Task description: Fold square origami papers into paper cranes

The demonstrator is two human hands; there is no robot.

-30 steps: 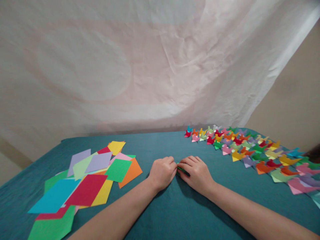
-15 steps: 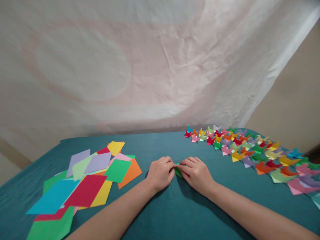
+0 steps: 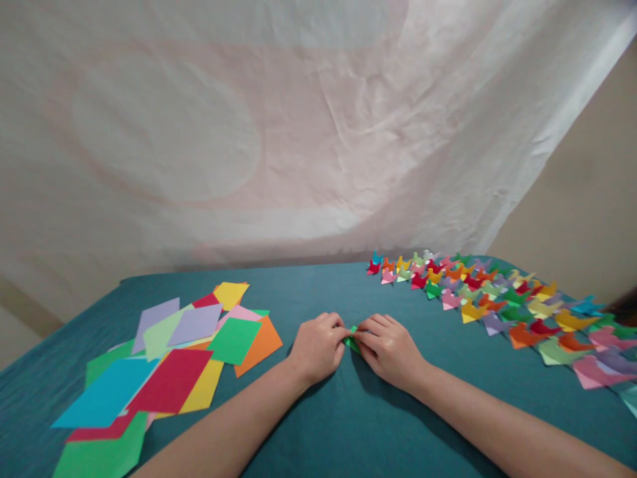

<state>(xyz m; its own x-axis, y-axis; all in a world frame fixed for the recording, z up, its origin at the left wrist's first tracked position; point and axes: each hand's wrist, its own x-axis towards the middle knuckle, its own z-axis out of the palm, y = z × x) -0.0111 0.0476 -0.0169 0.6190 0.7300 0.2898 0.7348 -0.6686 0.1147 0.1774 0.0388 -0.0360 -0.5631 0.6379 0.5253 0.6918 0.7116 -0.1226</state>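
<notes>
A small piece of folded green paper (image 3: pixel 353 343) lies between my two hands at the middle of the table. My left hand (image 3: pixel 321 346) pinches its left side, thumb and fingers pressed together. From the other side my right hand (image 3: pixel 388 348) grips the paper with its thumb and fingertips. Both hands rest low over the teal cloth, almost touching each other. Much of the paper is covered by the fingers, so its exact folded shape cannot be made out.
To the left spreads a loose pile of coloured paper sheets, a red sheet (image 3: pixel 172 382) and a blue sheet (image 3: pixel 109 393) among them. Rows of small folded paper birds (image 3: pixel 470 312) stand along the right. A pale hanging cloth (image 3: pixel 298 133) rises behind the teal-covered table (image 3: pixel 298 285).
My fingers have shifted very slightly on the green paper, and a little more of its upper edge shows between them. The sheets and the paper birds have stayed put.
</notes>
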